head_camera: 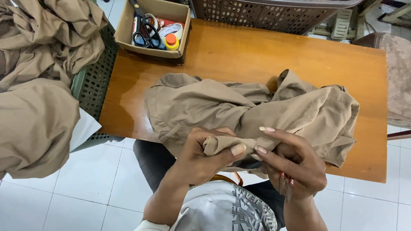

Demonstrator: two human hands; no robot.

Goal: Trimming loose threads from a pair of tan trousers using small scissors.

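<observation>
Both hands pinch a bunched fold of the tan garment point(257, 107) at the desk's point(239, 51) near edge: left hand point(201, 156) fingers clamped, right hand point(291, 164) fingertips gripping beside. They seem to be smoothing the fold; spreading it needs steady tension. Beyond sits a box point(155, 30) with scissors point(144, 30).
</observation>
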